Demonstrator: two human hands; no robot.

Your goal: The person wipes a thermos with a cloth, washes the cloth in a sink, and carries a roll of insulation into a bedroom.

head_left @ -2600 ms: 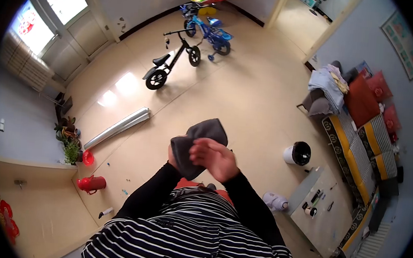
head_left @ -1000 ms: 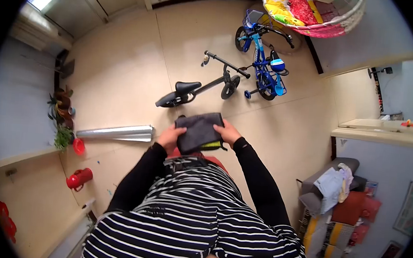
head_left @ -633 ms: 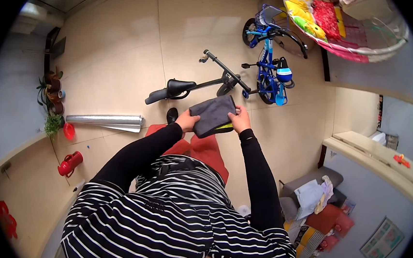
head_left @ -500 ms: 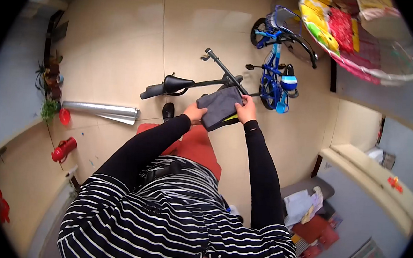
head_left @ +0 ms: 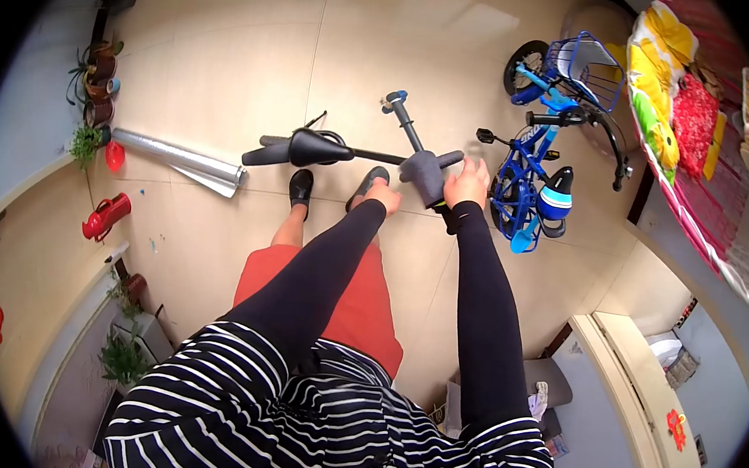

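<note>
A grey cloth (head_left: 425,175), perhaps a pouch or cover with lime and black at its lower edge, lies bunched over the handlebar (head_left: 407,127) of a small dark bike with a black seat (head_left: 318,148). My right hand (head_left: 467,185) is at the cloth's right side, fingers apart; its contact with the cloth is partly hidden. My left hand (head_left: 383,197) is left of the cloth and apart from it, fingers loosely bent, nothing visible in them. Below it, a dark shoe (head_left: 366,186) stands on the floor.
A blue child's bike (head_left: 535,150) with a basket stands to the right. On the left are a silver foil roll (head_left: 178,159), a red thermos (head_left: 107,216) and potted plants (head_left: 87,145). A basket-like stand with a yellow and red cloth (head_left: 667,90) is at upper right.
The cloth was spread flat between both hands; now it is bunched over the handlebar. My left hand has come away from it, and my right hand has moved right and its fingers have spread.
</note>
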